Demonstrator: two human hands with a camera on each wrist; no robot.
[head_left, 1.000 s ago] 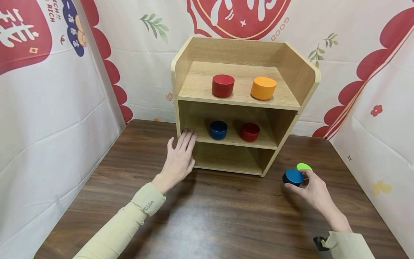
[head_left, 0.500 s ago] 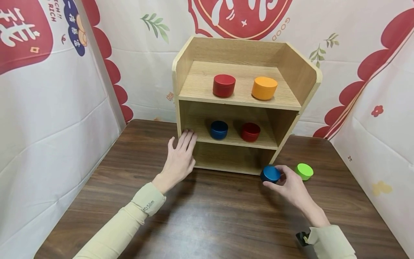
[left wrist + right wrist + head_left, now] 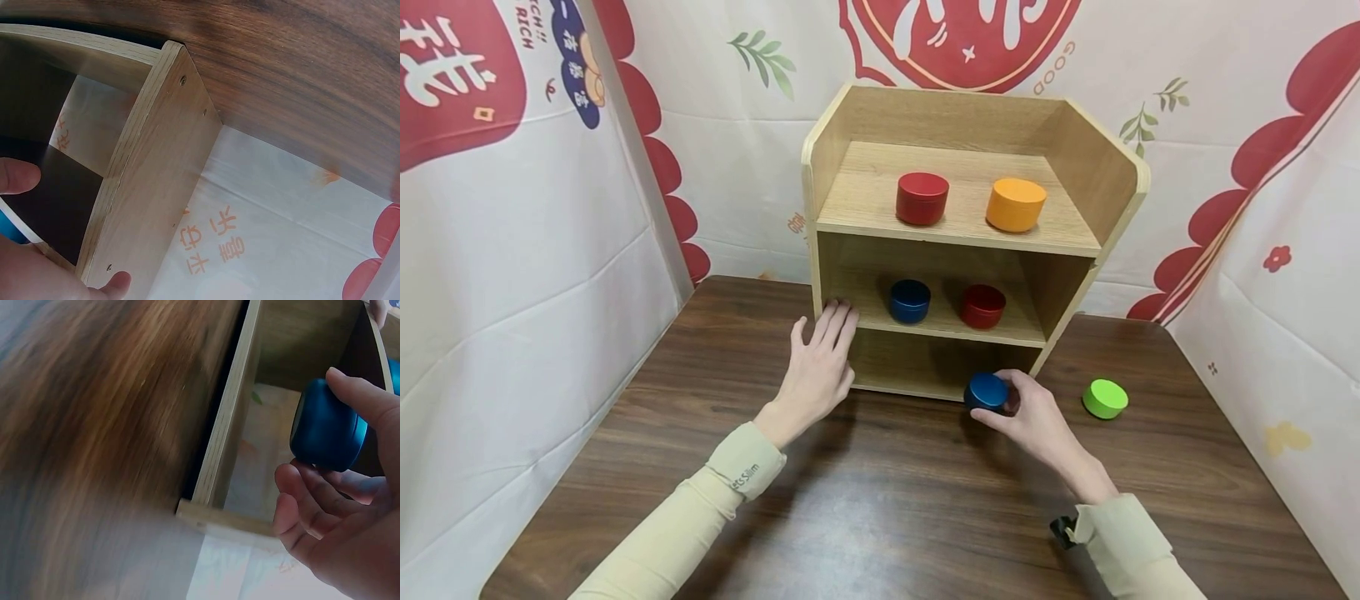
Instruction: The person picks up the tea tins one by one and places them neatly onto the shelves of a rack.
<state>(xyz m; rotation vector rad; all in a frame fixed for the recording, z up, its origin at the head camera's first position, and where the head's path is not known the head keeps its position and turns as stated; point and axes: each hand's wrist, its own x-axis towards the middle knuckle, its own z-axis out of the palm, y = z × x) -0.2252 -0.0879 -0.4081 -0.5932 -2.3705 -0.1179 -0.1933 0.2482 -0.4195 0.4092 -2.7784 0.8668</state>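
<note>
My right hand [image 3: 1037, 417] pinches a blue round tin [image 3: 987, 392] between thumb and fingers, in front of the lowest compartment of the wooden shelf [image 3: 958, 240]. In the right wrist view the tin [image 3: 328, 425] is tilted, apart from the shelf's bottom board. My left hand [image 3: 816, 371] rests at the shelf's left front edge, its fingers fairly straight. The left wrist view has digits on both sides of the side panel [image 3: 147, 169]. On the middle level stand another blue tin [image 3: 910, 302] and a dark red tin [image 3: 982, 307].
A red tin [image 3: 922, 199] and an orange tin [image 3: 1016, 205] stand on the top level. A lime green tin [image 3: 1105, 399] sits on the dark wooden table [image 3: 880, 517], right of the shelf. Printed cloth [image 3: 730, 158] hangs behind and along both sides.
My right hand has carried the blue tin leftward from beside the green tin to the front of the lowest compartment. The left hand stays at the shelf's left edge.
</note>
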